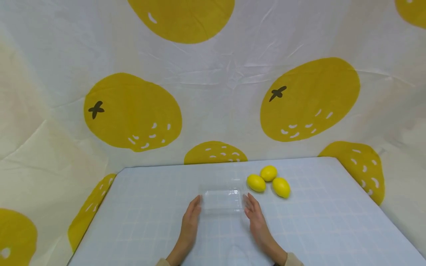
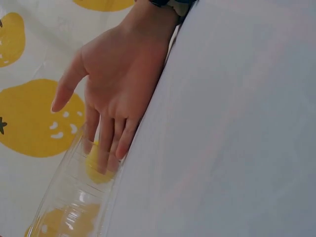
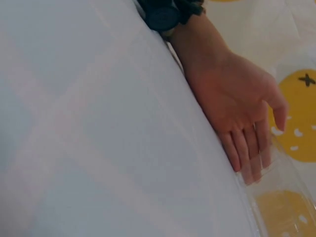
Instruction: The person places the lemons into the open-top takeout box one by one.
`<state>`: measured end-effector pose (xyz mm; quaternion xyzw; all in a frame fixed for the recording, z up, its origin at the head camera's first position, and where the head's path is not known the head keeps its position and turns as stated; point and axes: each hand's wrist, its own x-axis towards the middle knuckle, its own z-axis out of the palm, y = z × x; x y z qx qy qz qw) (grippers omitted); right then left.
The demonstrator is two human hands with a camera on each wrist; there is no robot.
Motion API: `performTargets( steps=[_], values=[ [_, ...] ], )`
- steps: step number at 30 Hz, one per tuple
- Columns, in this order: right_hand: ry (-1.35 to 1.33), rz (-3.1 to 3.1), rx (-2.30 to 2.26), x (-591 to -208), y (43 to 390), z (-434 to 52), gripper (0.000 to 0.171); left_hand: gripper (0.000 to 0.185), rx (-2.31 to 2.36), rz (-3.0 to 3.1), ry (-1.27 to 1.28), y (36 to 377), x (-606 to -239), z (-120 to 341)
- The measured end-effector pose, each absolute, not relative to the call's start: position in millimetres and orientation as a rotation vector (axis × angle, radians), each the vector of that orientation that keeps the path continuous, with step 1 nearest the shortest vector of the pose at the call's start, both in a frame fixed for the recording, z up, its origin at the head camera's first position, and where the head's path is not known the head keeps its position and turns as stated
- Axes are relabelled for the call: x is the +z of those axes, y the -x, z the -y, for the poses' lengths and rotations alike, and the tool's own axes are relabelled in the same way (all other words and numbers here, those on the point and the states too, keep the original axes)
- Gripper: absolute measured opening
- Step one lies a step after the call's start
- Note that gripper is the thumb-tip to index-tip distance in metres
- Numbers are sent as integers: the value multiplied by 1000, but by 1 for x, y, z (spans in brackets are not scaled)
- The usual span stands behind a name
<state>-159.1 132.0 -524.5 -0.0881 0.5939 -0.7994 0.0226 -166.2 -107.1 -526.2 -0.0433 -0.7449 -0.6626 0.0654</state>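
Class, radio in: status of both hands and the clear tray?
Left hand open, right hand open, flanking clear tray. Tray empty on table. Three lemons behind right, apart.

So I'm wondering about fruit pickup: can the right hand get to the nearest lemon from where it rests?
Probably yes. The right hand rests open against the clear container, and the nearest lemon lies just beyond its fingertips with only bare table between.

Bright, even, nearly shadowless light; the head view bends at its edges, both wrist views look soft.
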Motion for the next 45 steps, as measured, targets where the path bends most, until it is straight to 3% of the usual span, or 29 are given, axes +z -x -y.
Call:
performTargets(
  steps=[6, 14, 23, 31, 35, 41, 45],
  values=[
    [264, -2049, -2420, -526, 158, -132, 60, 48, -2003, 2230, 156, 164, -528, 108],
    [324, -2569, -2460, -519, 162, -137, 37, 51, -1996, 2211, 164, 169, -526, 110],
    [453, -2845, -2459, -496, 194, -151, 36, 55, -1851, 2232, 151, 185, -519, 119],
    [348, -2978, -2400, -468, 208, -151, 28, 60, -1270, 2305, 480, 198, -515, 124],
    [296, -2991, -2325, -478, 216, -155, 26, 63, -972, 2292, 641, 207, -524, 128],
    [295, -3023, -2153, -520, 235, -170, 31, 65, -770, 2310, 707, 212, -532, 131],
    [313, -3068, -2037, -526, 234, -172, 36, 66, -712, 2320, 721, 212, -534, 130]
  ],
)
